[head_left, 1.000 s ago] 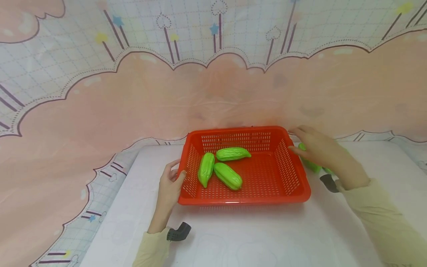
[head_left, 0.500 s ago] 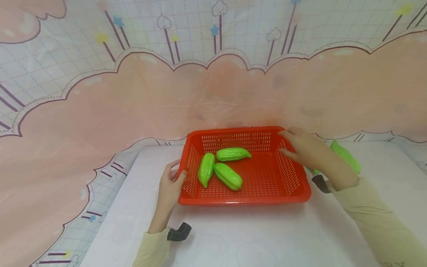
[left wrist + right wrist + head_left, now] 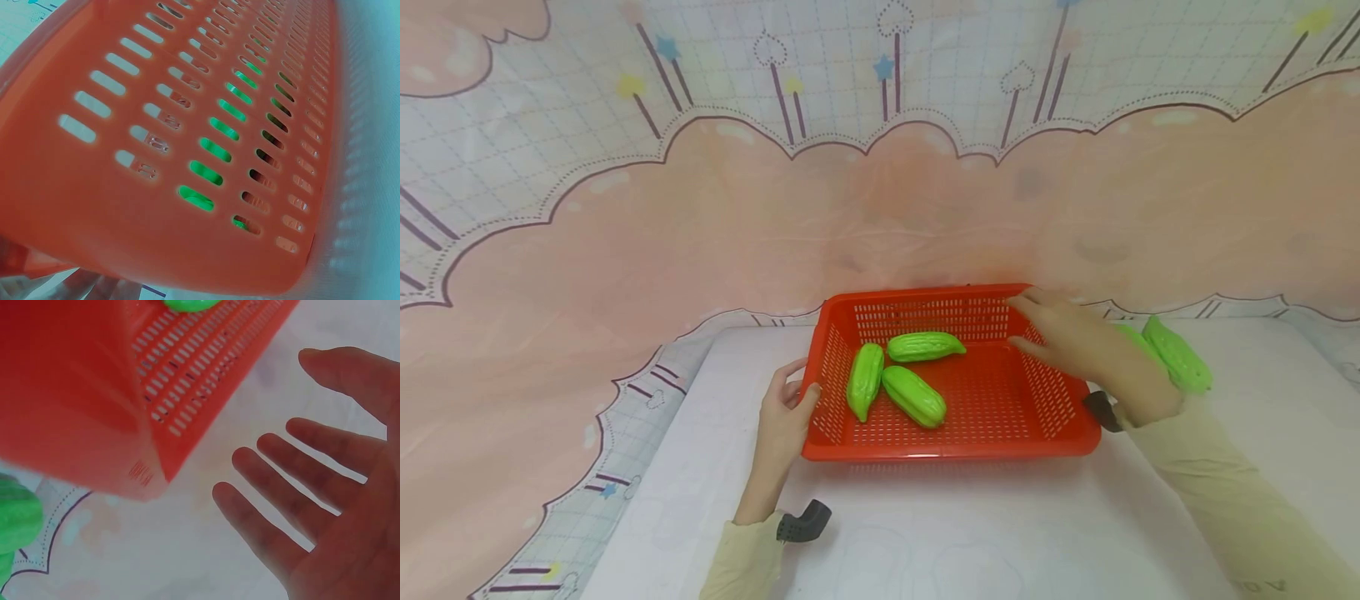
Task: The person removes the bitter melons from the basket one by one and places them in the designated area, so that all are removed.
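A red plastic basket with slotted walls stands on the white table. My left hand grips its left rim, thumb over the edge and fingers outside. Inside lie three bright green bitter melons: one upright in view along the left, one crosswise at the back and one slanting in front. Over the basket's right end is my right hand, fingers spread and holding nothing. In the right wrist view its fingers point towards the basket. Green shows through the slots of the basket wall in the left wrist view.
Two more bitter melons, the outer one and one partly behind my right arm, lie on the table right of the basket. A pink, cloud-patterned cloth rises behind the table. Black camera mounts jut from both wrists.
My right hand has moved left, from beside the right rim to over the basket's right end. More of the two melons outside now shows. The left hand and basket have stayed put.
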`<state>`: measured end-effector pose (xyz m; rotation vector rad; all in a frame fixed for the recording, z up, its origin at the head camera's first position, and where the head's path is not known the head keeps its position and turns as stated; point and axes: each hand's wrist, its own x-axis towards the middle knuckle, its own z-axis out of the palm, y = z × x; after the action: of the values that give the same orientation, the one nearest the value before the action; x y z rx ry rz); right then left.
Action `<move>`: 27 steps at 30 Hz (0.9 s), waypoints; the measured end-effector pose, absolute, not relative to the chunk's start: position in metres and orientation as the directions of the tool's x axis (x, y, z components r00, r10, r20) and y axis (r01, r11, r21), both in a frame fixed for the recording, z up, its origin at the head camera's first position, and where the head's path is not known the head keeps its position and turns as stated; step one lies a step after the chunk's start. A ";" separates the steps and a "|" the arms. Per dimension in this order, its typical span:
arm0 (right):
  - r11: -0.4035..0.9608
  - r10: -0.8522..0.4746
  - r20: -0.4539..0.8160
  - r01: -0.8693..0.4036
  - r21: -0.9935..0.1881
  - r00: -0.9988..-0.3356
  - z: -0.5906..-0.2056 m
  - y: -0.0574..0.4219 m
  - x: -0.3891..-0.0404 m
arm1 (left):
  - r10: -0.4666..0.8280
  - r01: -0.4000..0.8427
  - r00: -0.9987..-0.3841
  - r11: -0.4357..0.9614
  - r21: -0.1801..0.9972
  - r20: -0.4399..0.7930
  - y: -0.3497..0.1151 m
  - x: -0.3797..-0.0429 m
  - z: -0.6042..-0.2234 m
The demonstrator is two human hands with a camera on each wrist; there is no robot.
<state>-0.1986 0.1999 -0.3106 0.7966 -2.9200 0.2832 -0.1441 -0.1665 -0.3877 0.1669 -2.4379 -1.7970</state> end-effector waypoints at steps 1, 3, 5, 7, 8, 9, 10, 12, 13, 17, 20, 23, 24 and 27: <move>0.842 -0.497 0.149 -0.517 -0.155 -0.855 -0.311 0.199 -0.199 | -0.152 -0.023 -0.988 0.294 0.955 0.023 -0.167 -0.144 -0.388; 0.838 -0.505 0.149 -0.524 -0.153 -0.850 -0.311 0.196 -0.199 | -0.151 -0.020 -0.988 0.295 0.955 0.026 -0.167 -0.144 -0.388; 0.836 -0.510 0.152 -0.529 -0.147 -0.847 -0.311 0.194 -0.200 | -0.151 -0.018 -0.988 0.295 0.955 0.028 -0.167 -0.144 -0.389; 0.833 -0.514 0.161 -0.535 -0.141 -0.843 -0.312 0.192 -0.200 | -0.153 -0.017 -0.988 0.293 0.956 0.029 -0.167 -0.145 -0.389; 0.831 -0.517 0.169 -0.540 -0.136 -0.839 -0.312 0.190 -0.201 | -0.155 -0.017 -0.988 0.293 0.956 0.029 -0.167 -0.145 -0.389; 0.830 -0.518 0.175 -0.542 -0.133 -0.837 -0.313 0.189 -0.201 | -0.156 -0.018 -0.987 0.294 0.956 0.030 -0.167 -0.145 -0.389; 0.831 -0.518 0.178 -0.541 -0.129 -0.837 -0.313 0.188 -0.202 | -0.157 -0.018 -0.987 0.295 0.955 0.030 -0.167 -0.145 -0.389; 0.833 -0.517 0.174 -0.539 -0.123 -0.838 -0.315 0.185 -0.202 | -0.159 -0.019 -0.987 0.297 0.955 0.029 -0.167 -0.145 -0.390; 0.833 -0.518 0.170 -0.539 -0.122 -0.838 -0.315 0.183 -0.203 | -0.160 -0.020 -0.987 0.297 0.955 0.029 -0.167 -0.146 -0.390; 0.837 -0.513 0.126 -0.527 -0.143 -0.849 -0.317 0.177 -0.204 | -0.157 -0.015 -0.987 0.297 0.955 0.034 -0.167 -0.146 -0.390; 0.829 -0.521 0.115 -0.534 -0.165 -0.846 -0.319 0.173 -0.206 | -0.157 -0.012 -0.987 0.296 0.955 0.036 -0.167 -0.146 -0.390; 0.818 -0.536 0.132 -0.551 -0.165 -0.834 -0.322 0.170 -0.208 | -0.157 -0.011 -0.987 0.296 0.955 0.037 -0.168 -0.146 -0.390; 0.815 -0.540 0.135 -0.556 -0.161 -0.831 -0.324 0.170 -0.209 | -0.158 -0.011 -0.987 0.296 0.955 0.038 -0.168 -0.147 -0.391; 0.813 -0.544 0.135 -0.560 -0.162 -0.828 -0.328 0.167 -0.212 | -0.158 -0.010 -0.987 0.296 0.955 0.039 -0.168 -0.147 -0.390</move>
<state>-0.2120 0.1673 -0.3277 0.8878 -2.9121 0.2986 -0.1467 -0.1676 -0.3905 0.1578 -2.4252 -1.7858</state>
